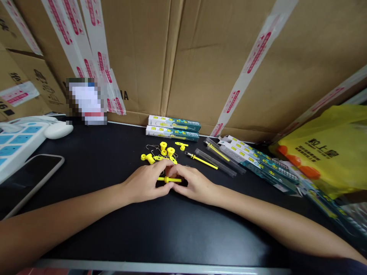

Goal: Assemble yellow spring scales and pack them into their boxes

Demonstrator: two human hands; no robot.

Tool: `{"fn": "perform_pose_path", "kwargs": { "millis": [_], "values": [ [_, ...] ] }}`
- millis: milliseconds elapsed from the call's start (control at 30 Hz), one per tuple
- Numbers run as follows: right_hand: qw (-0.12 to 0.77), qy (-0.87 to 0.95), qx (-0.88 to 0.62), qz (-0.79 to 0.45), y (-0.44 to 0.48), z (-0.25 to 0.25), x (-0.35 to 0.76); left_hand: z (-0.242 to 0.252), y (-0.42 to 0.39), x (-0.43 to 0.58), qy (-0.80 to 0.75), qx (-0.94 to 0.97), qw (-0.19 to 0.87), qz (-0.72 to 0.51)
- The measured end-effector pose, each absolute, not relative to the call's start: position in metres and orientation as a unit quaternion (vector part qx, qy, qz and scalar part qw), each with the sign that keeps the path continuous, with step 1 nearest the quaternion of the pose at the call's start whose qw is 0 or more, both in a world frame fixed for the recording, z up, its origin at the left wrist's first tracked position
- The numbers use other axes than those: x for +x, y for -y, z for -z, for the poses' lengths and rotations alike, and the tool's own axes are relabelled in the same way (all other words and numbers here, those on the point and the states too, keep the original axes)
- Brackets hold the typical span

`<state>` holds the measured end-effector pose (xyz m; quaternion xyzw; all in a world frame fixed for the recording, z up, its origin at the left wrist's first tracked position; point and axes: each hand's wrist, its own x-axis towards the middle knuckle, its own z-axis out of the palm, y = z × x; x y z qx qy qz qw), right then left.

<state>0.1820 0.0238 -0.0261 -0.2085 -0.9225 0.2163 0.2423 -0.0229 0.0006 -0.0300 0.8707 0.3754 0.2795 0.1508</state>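
Observation:
My left hand and my right hand meet over the black table, fingers curled and thumb tips close together. Between them is a yellow plastic spring-scale rod with a wider collar near its middle. Both hands pinch it around the collar; the exact fingertip contacts are partly hidden. Just beyond my fingers lies a loose pile of yellow caps, small yellow pieces and wire hooks. To the right rest a yellow rod with a spring and clear plastic tubes.
Two printed spring-scale boxes lie against the cardboard at the back. More boxes and a yellow bag are at the right. A power strip, white mouse and phone are at the left.

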Motion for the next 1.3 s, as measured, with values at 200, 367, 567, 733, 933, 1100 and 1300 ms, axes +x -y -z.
{"fn": "perform_pose_path", "kwargs": {
  "millis": [200, 367, 567, 733, 933, 1100, 1300],
  "values": [
    [0.241, 0.934, -0.249, 0.090, -0.050, 0.022, 0.214, 0.031, -0.008, -0.025, -0.393, 0.837, 0.187, -0.332],
    [0.157, 0.899, -0.354, 0.206, -0.074, 0.034, 0.250, 0.033, -0.010, -0.025, -0.382, 0.842, 0.163, -0.344],
    [0.142, 0.879, -0.386, 0.242, -0.089, 0.041, 0.259, 0.032, -0.011, -0.024, -0.400, 0.829, 0.187, -0.344],
    [0.128, 0.870, -0.402, 0.254, -0.100, 0.040, 0.268, 0.032, -0.011, -0.022, -0.396, 0.830, 0.177, -0.350],
    [0.112, 0.862, -0.415, 0.268, -0.107, 0.038, 0.275, 0.034, -0.012, -0.021, -0.410, 0.828, 0.167, -0.343],
    [0.095, 0.859, -0.416, 0.282, -0.100, 0.036, 0.271, 0.035, -0.011, -0.021, -0.414, 0.823, 0.155, -0.356],
    [0.078, 0.857, -0.415, 0.296, -0.093, 0.033, 0.263, 0.033, -0.010, -0.020, -0.415, 0.821, 0.151, -0.361]
  ]
}}
